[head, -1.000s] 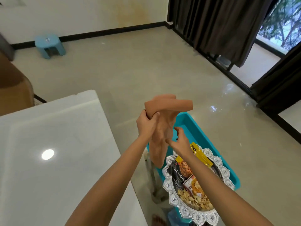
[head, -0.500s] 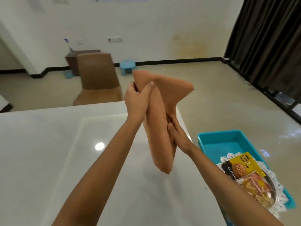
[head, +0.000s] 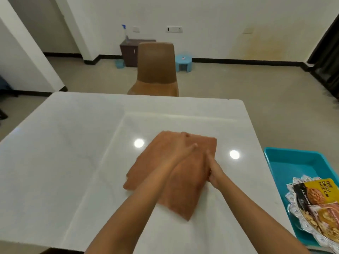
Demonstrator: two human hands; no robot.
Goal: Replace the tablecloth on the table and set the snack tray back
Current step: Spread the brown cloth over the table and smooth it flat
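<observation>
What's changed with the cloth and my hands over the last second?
The folded tablecloth, held up in the air by both hands, came down onto the table and lies there. The left hand let go and now presses flat on it; the right hand is at its right edge, grip unclear. The snack tray stayed in the teal bin beside the table.

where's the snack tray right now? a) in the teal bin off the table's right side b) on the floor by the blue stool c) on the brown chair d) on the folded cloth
a: the silver snack tray, loaded with snack packets, sits in the teal bin past the right edge of the table; only the folded cloth lies on the tabletop.
</observation>
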